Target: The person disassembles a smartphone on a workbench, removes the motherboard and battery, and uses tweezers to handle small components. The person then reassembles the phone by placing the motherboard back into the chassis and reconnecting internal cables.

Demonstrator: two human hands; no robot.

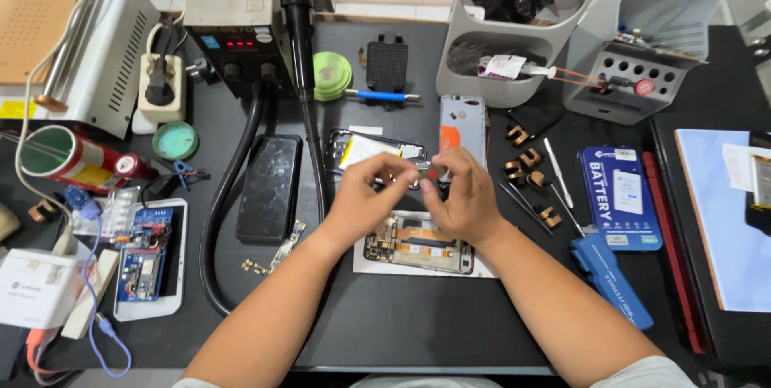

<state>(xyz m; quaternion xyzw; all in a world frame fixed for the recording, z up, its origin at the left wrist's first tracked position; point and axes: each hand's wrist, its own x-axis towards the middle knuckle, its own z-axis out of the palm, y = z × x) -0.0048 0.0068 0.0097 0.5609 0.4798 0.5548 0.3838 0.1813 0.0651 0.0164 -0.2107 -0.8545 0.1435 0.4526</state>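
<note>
1. Black surface (401, 324) carries phone repair things; both hands are together above its middle.
2. Left hand (365, 195) and right hand (464, 199) meet at fingertips, pinching a small part (421, 168) between them. Part is tiny, dark w/ green; I cannot tell exactly what it is.
3. Just below the hands lies an opened phone (418, 245) on a white sheet (482, 269), inside parts showing.
4. Behind the hands: a phone frame w/ white battery (365, 147) and a grey back cover (463, 123), side by side.
5. Left of the hands: a dark phone (270, 187), screen up, beside a thick black hose (221, 219).
6. Right side: tweezers (558, 173), a blue battery box (620, 197), a blue tool (612, 279).
</note>
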